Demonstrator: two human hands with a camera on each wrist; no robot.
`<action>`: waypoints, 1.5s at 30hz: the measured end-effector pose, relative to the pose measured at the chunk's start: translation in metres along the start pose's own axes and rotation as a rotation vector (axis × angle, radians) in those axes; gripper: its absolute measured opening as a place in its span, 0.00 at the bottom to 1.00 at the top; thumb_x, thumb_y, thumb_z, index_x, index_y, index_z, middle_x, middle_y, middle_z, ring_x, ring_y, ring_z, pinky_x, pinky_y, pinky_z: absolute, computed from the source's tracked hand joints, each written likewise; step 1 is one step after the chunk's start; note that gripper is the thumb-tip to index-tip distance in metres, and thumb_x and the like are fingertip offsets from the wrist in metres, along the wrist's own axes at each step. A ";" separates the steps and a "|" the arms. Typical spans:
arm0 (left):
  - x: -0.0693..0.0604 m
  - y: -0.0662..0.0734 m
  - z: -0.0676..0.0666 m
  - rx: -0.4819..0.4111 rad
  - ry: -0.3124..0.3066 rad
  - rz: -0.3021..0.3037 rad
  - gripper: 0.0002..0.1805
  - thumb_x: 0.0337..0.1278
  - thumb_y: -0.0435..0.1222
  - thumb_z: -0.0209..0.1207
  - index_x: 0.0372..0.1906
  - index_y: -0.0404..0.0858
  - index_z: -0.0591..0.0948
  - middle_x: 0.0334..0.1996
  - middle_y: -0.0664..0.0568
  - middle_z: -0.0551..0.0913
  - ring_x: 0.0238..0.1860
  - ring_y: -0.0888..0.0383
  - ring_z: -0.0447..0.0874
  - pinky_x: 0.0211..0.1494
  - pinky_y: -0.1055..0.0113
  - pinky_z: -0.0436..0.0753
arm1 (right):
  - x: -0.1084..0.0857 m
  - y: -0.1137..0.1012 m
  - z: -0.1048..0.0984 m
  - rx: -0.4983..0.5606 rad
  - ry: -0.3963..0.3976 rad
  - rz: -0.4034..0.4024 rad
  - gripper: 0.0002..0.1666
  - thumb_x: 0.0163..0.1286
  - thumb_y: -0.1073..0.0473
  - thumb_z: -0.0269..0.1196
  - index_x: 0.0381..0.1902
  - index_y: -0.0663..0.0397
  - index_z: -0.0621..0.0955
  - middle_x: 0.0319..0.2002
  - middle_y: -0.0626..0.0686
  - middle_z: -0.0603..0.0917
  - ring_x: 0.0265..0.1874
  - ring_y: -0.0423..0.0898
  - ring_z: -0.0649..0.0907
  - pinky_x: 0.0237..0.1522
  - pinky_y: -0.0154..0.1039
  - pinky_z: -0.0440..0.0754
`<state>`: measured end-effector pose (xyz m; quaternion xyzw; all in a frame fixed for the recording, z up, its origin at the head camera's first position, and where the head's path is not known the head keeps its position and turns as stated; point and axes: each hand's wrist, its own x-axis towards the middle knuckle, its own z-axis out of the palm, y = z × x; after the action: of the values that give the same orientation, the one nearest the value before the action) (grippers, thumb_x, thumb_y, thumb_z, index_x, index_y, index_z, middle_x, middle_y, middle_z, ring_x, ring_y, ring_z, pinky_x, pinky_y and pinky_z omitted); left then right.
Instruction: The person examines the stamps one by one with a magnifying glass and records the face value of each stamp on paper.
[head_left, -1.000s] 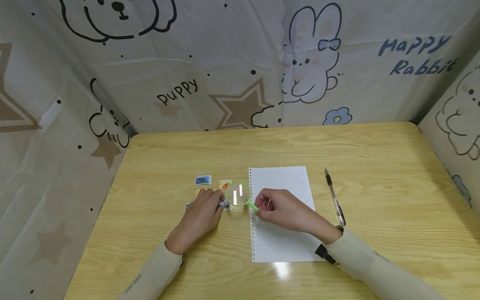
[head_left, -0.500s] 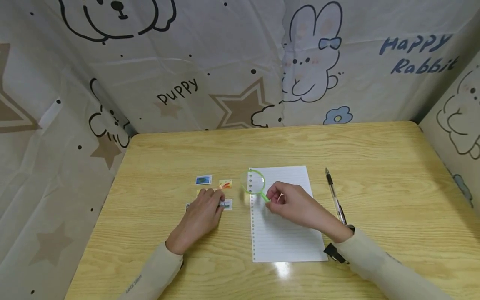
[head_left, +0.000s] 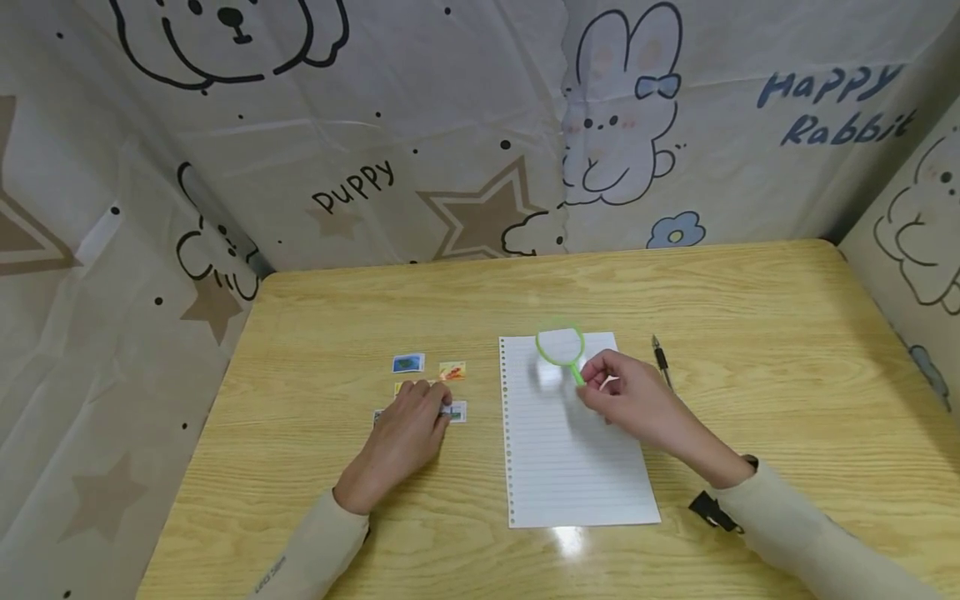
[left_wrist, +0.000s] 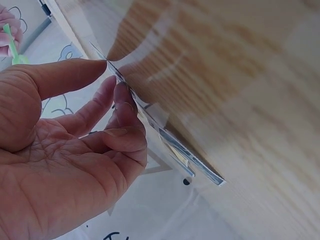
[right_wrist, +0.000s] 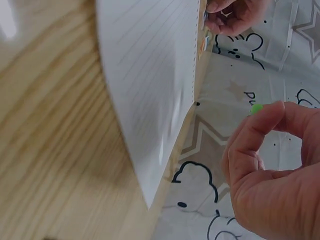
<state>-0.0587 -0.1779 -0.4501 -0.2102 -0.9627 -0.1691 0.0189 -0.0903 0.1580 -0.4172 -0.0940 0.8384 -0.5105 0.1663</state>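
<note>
My right hand (head_left: 630, 396) pinches the green handle of a magnifying glass (head_left: 561, 345) between thumb and fingers. Its round lens hovers over the upper part of a lined loose-leaf sheet (head_left: 577, 467). In the right wrist view, only a green bit of the handle (right_wrist: 257, 108) shows at the fingertips. My left hand (head_left: 405, 429) rests with bent fingers on small stamp-like pictures, partly covering them. The left wrist view has the thumb and fingertips touching the thin paper pieces (left_wrist: 185, 150) flat on the table. A blue picture (head_left: 408, 363) and a yellow-red one (head_left: 452, 371) lie beyond that hand.
A black-and-clear pen (head_left: 660, 357) lies to the right of the sheet, partly hidden by my right hand. The wooden table (head_left: 780, 350) ends at a cloth backdrop (head_left: 450, 100) printed with cartoon animals at the back and sides.
My right hand has carried the magnifying glass right and slightly away from me, from beside the small pictures to above the sheet. My left hand has stayed in place.
</note>
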 end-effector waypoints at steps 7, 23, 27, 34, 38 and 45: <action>0.001 0.000 -0.001 -0.006 -0.006 -0.010 0.07 0.68 0.25 0.70 0.44 0.33 0.82 0.36 0.45 0.82 0.38 0.47 0.76 0.38 0.56 0.80 | -0.008 0.014 -0.017 0.018 0.072 0.021 0.13 0.77 0.60 0.69 0.50 0.63 0.79 0.38 0.54 0.82 0.27 0.43 0.82 0.28 0.37 0.81; 0.001 0.002 0.000 -0.030 -0.025 -0.020 0.07 0.69 0.25 0.70 0.45 0.32 0.83 0.37 0.45 0.82 0.37 0.48 0.76 0.38 0.57 0.79 | -0.026 0.042 -0.057 -0.039 0.151 0.108 0.17 0.81 0.58 0.67 0.54 0.66 0.76 0.40 0.57 0.81 0.26 0.49 0.83 0.28 0.42 0.82; 0.000 0.000 -0.001 -0.029 -0.015 -0.005 0.07 0.69 0.25 0.70 0.42 0.33 0.82 0.35 0.47 0.81 0.36 0.49 0.74 0.37 0.58 0.77 | -0.028 0.049 -0.064 -0.094 0.177 0.127 0.18 0.82 0.56 0.65 0.55 0.66 0.76 0.44 0.59 0.83 0.31 0.47 0.85 0.31 0.41 0.83; 0.000 -0.002 0.000 -0.027 -0.005 0.009 0.09 0.68 0.24 0.70 0.37 0.35 0.81 0.32 0.51 0.77 0.35 0.50 0.73 0.38 0.58 0.77 | -0.033 0.064 -0.075 -0.151 0.219 0.141 0.16 0.81 0.57 0.65 0.51 0.67 0.77 0.42 0.58 0.83 0.33 0.45 0.84 0.30 0.38 0.83; 0.000 -0.001 0.001 -0.021 0.002 0.014 0.09 0.67 0.25 0.70 0.36 0.36 0.80 0.31 0.52 0.76 0.35 0.51 0.73 0.39 0.59 0.77 | -0.041 0.077 -0.083 -0.158 0.204 0.167 0.17 0.82 0.57 0.64 0.52 0.68 0.76 0.45 0.60 0.84 0.33 0.44 0.84 0.31 0.38 0.84; 0.000 -0.002 0.002 -0.016 0.030 0.026 0.10 0.67 0.25 0.70 0.34 0.36 0.79 0.31 0.51 0.76 0.34 0.50 0.73 0.38 0.57 0.77 | -0.047 0.093 -0.098 -0.166 0.168 0.208 0.18 0.83 0.59 0.62 0.53 0.72 0.74 0.43 0.60 0.85 0.30 0.43 0.84 0.31 0.38 0.85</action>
<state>-0.0594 -0.1789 -0.4526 -0.2203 -0.9581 -0.1797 0.0339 -0.0819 0.2973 -0.4497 0.0230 0.8940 -0.4254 0.1391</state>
